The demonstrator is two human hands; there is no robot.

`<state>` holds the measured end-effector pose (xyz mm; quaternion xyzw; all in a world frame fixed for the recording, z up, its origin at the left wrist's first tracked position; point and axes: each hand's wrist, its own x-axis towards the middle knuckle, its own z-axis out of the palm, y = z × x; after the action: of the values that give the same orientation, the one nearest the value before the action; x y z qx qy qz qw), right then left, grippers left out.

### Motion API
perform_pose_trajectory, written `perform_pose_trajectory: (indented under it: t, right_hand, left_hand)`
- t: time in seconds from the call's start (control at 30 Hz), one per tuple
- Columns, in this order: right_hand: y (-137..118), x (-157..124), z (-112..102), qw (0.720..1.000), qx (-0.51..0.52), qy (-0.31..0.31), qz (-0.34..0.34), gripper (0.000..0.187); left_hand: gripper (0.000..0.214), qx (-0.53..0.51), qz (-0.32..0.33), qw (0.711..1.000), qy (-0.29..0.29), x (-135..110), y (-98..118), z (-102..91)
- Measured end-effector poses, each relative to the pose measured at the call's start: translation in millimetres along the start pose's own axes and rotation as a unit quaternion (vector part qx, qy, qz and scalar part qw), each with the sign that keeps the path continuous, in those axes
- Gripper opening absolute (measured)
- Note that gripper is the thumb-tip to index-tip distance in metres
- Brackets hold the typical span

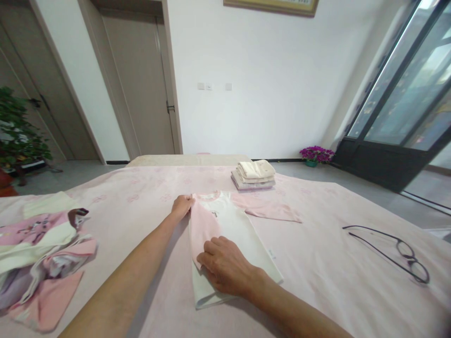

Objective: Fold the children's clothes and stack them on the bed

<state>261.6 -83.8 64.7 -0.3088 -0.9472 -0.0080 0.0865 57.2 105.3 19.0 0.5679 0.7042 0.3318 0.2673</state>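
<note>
A small white shirt (pixel 243 234) with pink sleeves lies flat in front of me, its neckline facing away. One pink sleeve is folded inward over the body, and the other stretches out to the right. My left hand (pixel 182 206) pinches the shirt at its left shoulder. Farther down, my right hand (pixel 223 265) rests on the folded sleeve near its cuff, with its fingers curled onto the fabric. The fingertips of the right hand are partly hidden, and the cuff lies under them.
A stack of folded clothes (pixel 255 174) stands at the far side of the pink bedspread (pixel 141 211). On the left lies a loose heap of clothes (pixel 42 253). Eyeglasses (pixel 405 256) rest unfolded at the right. Beyond the bed are a wall and a door (pixel 141 80).
</note>
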Motion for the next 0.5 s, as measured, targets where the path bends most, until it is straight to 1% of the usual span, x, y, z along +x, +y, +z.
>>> perform_pose_trajectory:
  t: [0.17, 0.27, 0.37, 0.43, 0.5]
  right_hand:
    - [1, -1, 0, 1.0, 0.011, -0.003, -0.014, 0.004]
    - [2, -2, 3, 1.0, 0.018, -0.008, -0.024, 0.005]
    - [0, -3, 5, 0.999, 0.025, -0.007, -0.028, 0.006]
    - [-1, -4, 6, 0.999, 0.024, -0.001, -0.028, 0.012]
    - [-2, -6, 7, 0.999, 0.026, 0.002, -0.031, 0.024]
  left_hand:
    - [0.025, 0.12, -0.006, 0.992, 0.039, 10, -3, 1.3]
    - [0.026, 0.168, -0.003, 0.984, 0.057, 12, -6, 5.8]
    - [0.034, 0.203, 0.012, 0.976, 0.076, 10, -9, 10.2]
    - [0.042, 0.218, 0.021, 0.972, 0.086, 8, -11, 12.2]
    - [0.046, 0.226, 0.022, 0.97, 0.092, 7, -12, 13.1]
